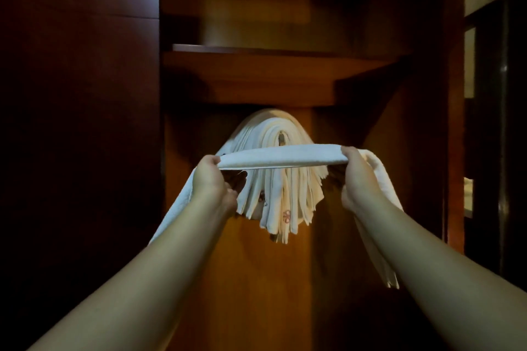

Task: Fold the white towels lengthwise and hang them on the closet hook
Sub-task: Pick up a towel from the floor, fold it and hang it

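Between my two raised hands, I am stretching a folded white towel point(282, 155) level: my left hand point(212, 179) is gripping one end, my right hand point(356, 179) is clutching the other, and both tails are hanging past my forearms. Just behind it, a bundle of hung towels point(281, 179) is draping over the closet hook point(281, 138) under the wooden shelf point(256, 77).
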The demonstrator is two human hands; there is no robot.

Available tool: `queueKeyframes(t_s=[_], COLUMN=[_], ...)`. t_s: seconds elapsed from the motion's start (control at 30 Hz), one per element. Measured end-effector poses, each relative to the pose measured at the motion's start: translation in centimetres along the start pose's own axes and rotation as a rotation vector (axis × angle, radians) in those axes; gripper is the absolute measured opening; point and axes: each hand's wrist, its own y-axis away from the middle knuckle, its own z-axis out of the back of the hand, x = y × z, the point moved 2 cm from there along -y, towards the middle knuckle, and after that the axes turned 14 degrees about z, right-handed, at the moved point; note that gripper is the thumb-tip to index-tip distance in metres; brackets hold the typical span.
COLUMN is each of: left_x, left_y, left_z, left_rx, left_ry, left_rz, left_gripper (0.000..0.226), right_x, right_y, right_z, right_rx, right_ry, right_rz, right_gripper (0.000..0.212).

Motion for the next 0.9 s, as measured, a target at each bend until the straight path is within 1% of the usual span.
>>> queueKeyframes(t_s=[0.1,0.17,0.2,0.3,0.33,0.4,0.43,0.47,0.53,0.57,0.63,0.67,0.8,0.9], left_x=[-2.3,-4.1,-4.9,-6.9,-7.5,-8.3,-8.5,-8.7,-8.7,-8.5,-8.2,-8.2,-8.4,-8.9], left_y=[-3.5,-6.2,-7.6,-11.9,-13.2,-15.9,-17.2,-18.4,-20.7,-21.7,-23.7,-24.5,-26.9,-28.2], left_z=[-2.4,-4.3,-5.2,-7.3,-7.8,-9.0,-9.6,-10.1,-10.7,-10.9,-11.0,-11.0,-11.3,-11.6], left_rx=[0.002,0.015,0.024,-0.013,-0.027,-0.016,-0.002,0.008,0.037,0.055,0.051,0.046,0.060,0.018], left_ry=[-0.174,-0.282,-0.331,-0.453,-0.481,-0.512,-0.524,-0.545,-0.615,-0.660,-0.743,-0.761,-0.756,-0.783], left_rz=[-0.085,-0.135,-0.148,-0.200,-0.219,-0.264,-0.289,-0.316,-0.354,-0.363,-0.378,-0.382,-0.351,-0.347], left_gripper=[0.037,0.033,0.032,0.033,0.034,0.032,0.032,0.034,0.046,0.057,0.079,0.085,0.092,0.094], right_x=[0.3,0.5,0.5,0.4,0.4,0.2,0.0,-0.4,-1.2,-1.7,-3.1,-3.9,-5.9,-6.8], right_y=[-5.1,-8.7,-10.5,-15.4,-16.6,-18.9,-20.2,-21.3,-23.1,-24.0,-26.0,-26.9,-29.5,-31.0], right_z=[-1.7,-3.0,-3.6,-5.2,-5.8,-6.8,-7.3,-7.8,-8.3,-8.4,-8.5,-8.6,-9.1,-9.6], right_rx=[0.091,0.175,0.202,0.227,0.237,0.245,0.253,0.273,0.286,0.275,0.282,0.297,0.337,0.381], right_ry=[0.139,0.190,0.226,0.388,0.417,0.423,0.412,0.415,0.487,0.519,0.553,0.563,0.601,0.593], right_rz=[0.052,0.064,0.072,0.151,0.204,0.298,0.316,0.318,0.334,0.344,0.336,0.329,0.285,0.255], right_gripper=[0.039,0.043,0.048,0.081,0.086,0.083,0.081,0.081,0.077,0.075,0.080,0.084,0.099,0.107])
